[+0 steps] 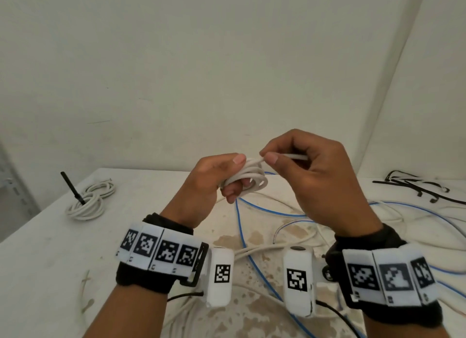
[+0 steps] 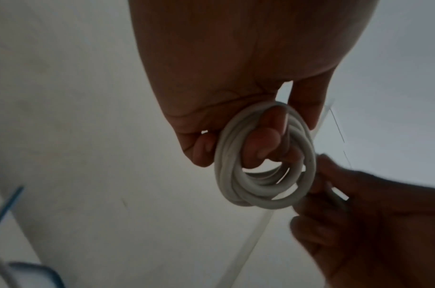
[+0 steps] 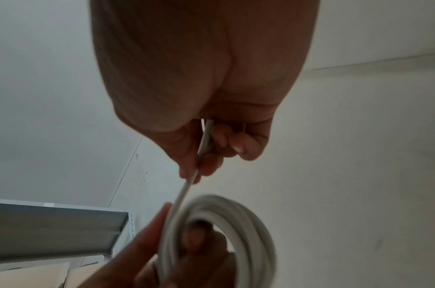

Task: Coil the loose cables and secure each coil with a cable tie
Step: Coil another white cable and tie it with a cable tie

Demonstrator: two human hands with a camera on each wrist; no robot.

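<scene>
A small white cable coil (image 1: 252,177) hangs above the table, wound in several loops. My left hand (image 1: 222,176) grips it, fingers curled through the loops and thumb on top. In the left wrist view the coil (image 2: 261,175) rings those fingers. My right hand (image 1: 302,171) pinches the coil's free white end (image 1: 295,156) between thumb and forefinger, right beside the coil. The right wrist view shows that end (image 3: 204,140) running through the right hand down to the coil (image 3: 236,230). Black cable ties (image 1: 413,185) lie at the table's far right.
A finished white coil (image 1: 89,199) with a black tie (image 1: 71,187) sticking up lies at the far left of the white table (image 1: 45,249). Loose blue cables (image 1: 242,237) and white cables (image 1: 393,219) sprawl across the middle and right. A grey metal shelf (image 3: 51,228) stands left.
</scene>
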